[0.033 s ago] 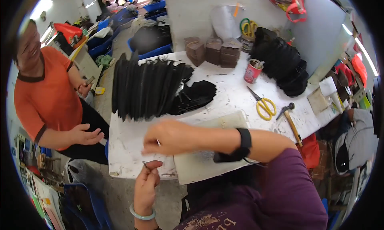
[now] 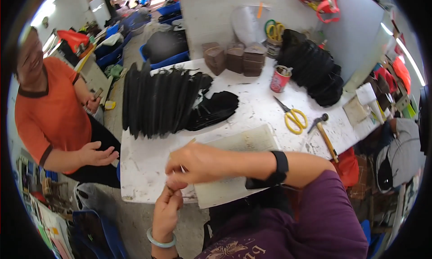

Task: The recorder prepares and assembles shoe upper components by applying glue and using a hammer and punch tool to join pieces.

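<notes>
Near the table's front left corner, my left hand (image 2: 167,211) points upward with thumb and fingers pinched together. What it holds is too small to make out. My right hand (image 2: 198,162) is just above it, fingers curled and slightly blurred, its fingertips meeting those of the left. A thin pale tip (image 2: 192,141) shows above the right knuckles; its kind is unclear. Under my right forearm lies a pale flat board (image 2: 245,142) on the white table (image 2: 139,169). Beyond my hands stands a row of black, flat pieces (image 2: 155,101), with a looser black bundle (image 2: 216,111) beside it.
Yellow-handled scissors (image 2: 294,120) and a wooden-handled hammer (image 2: 327,142) lie to the right. Behind them are a pink can (image 2: 281,80), stacked brown pieces (image 2: 234,58) and a black bundle (image 2: 310,70). A person in orange (image 2: 56,106) stands at the left, one palm out.
My right hand has come down onto the fingertips of my left hand, which were apart from it before. The small dark thing at the left fingertips is now hidden.
</notes>
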`<state>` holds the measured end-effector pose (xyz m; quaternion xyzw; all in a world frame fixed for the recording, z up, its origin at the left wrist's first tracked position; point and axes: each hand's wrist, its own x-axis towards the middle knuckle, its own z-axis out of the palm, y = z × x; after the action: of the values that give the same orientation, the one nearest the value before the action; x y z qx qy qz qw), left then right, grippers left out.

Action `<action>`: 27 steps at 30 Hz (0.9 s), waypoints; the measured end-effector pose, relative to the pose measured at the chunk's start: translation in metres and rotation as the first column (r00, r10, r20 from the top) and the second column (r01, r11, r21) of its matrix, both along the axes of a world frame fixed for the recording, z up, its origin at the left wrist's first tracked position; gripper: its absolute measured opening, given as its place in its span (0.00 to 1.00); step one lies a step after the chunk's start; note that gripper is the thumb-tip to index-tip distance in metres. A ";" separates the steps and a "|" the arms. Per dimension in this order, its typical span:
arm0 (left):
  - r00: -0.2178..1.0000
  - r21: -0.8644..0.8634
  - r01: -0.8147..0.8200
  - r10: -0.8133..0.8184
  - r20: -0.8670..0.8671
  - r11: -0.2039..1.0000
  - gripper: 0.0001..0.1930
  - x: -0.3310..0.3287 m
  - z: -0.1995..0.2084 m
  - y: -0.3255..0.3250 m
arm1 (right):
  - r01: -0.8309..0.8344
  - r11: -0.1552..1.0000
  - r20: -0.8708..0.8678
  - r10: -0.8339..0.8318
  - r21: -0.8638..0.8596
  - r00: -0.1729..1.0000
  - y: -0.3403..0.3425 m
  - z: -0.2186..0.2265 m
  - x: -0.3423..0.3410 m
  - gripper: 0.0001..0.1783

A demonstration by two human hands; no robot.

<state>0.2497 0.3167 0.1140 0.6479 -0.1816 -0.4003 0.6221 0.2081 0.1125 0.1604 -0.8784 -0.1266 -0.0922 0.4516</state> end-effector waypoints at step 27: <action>0.853 0.222 0.246 -0.319 0.414 0.944 0.12 -0.058 -0.050 -0.153 | 0.823 0.516 0.139 -0.821 -0.239 0.554 -0.249 -0.088 -0.223 0.07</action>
<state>0.1913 0.1639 0.0641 0.7360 -0.3792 -0.3424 0.4441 -0.0149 -0.1367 0.0720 -0.8870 0.2897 -0.2793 0.2267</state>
